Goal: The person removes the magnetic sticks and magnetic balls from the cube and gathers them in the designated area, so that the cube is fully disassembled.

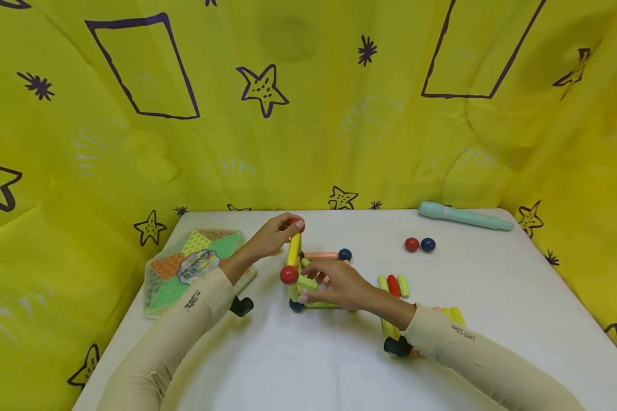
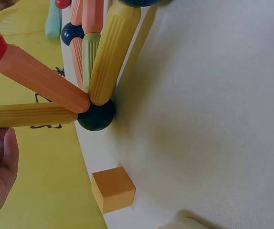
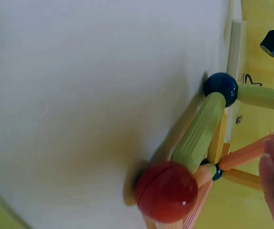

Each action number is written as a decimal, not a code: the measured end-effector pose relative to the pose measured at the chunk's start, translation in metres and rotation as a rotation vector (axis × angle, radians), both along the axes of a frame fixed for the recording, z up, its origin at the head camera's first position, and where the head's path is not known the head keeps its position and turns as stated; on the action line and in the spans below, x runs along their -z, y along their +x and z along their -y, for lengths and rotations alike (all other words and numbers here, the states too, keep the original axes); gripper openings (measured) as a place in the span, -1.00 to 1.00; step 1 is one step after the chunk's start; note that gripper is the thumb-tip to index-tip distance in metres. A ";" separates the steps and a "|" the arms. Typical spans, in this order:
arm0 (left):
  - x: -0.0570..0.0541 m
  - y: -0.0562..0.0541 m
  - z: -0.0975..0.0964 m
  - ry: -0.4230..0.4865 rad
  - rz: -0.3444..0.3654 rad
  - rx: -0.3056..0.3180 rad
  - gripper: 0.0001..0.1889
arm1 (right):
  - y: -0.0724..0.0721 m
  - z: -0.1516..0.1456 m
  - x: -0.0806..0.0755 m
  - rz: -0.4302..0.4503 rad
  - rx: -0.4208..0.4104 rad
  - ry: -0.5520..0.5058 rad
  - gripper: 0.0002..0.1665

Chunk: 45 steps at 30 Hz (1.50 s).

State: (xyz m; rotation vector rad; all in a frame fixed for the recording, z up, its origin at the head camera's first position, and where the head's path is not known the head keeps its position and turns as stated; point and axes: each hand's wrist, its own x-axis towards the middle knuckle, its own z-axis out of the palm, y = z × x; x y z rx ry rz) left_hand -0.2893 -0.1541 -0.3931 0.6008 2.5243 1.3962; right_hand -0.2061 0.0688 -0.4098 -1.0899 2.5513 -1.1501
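Note:
A frame of ribbed magnetic sticks and balls stands mid-table, with a blue ball (image 1: pixel 296 306) at its near left bottom corner. At its top, a yellow stick (image 1: pixel 295 249) joins two red balls; the nearer red ball (image 1: pixel 289 274) is in plain sight. My left hand (image 1: pixel 271 237) holds the farther red ball (image 1: pixel 299 225) between thumb and fingers. With thumb and fingertips, my right hand (image 1: pixel 339 283) pinches a light green stick (image 1: pixel 307 282) whose end meets the nearer red ball. In the right wrist view a red ball (image 3: pixel 166 192) sits at a bottom corner.
A clear case (image 1: pixel 159 268) of coloured pieces lies at the left. Loose sticks (image 1: pixel 393 285) lie right of the frame, more under the right forearm. Farther back are a loose red ball (image 1: pixel 412 244), a blue ball (image 1: pixel 428 245) and a mint-green wand-like object (image 1: pixel 465 216). An orange block (image 2: pixel 113 189) stands behind the frame.

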 end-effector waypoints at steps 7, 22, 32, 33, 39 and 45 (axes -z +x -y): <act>-0.001 0.000 -0.001 -0.010 0.000 0.001 -0.59 | -0.001 0.005 -0.003 -0.042 -0.103 0.014 -0.74; -0.002 0.001 -0.001 -0.001 0.007 0.008 -0.60 | 0.002 0.009 -0.008 -0.050 -0.036 -0.004 -0.70; 0.001 0.000 0.001 -0.001 0.001 0.015 -0.58 | 0.002 0.004 -0.009 -0.017 -0.114 0.000 -0.74; 0.001 0.000 0.001 -0.001 0.004 0.015 -0.58 | 0.002 0.002 -0.010 0.008 -0.127 -0.007 -0.74; 0.002 0.002 0.001 -0.004 0.009 0.015 -0.57 | -0.001 -0.020 -0.014 0.225 -0.183 -0.044 -0.72; 0.000 0.001 0.000 -0.016 -0.009 0.013 -0.58 | -0.005 -0.058 -0.013 0.330 -0.141 -0.069 -0.70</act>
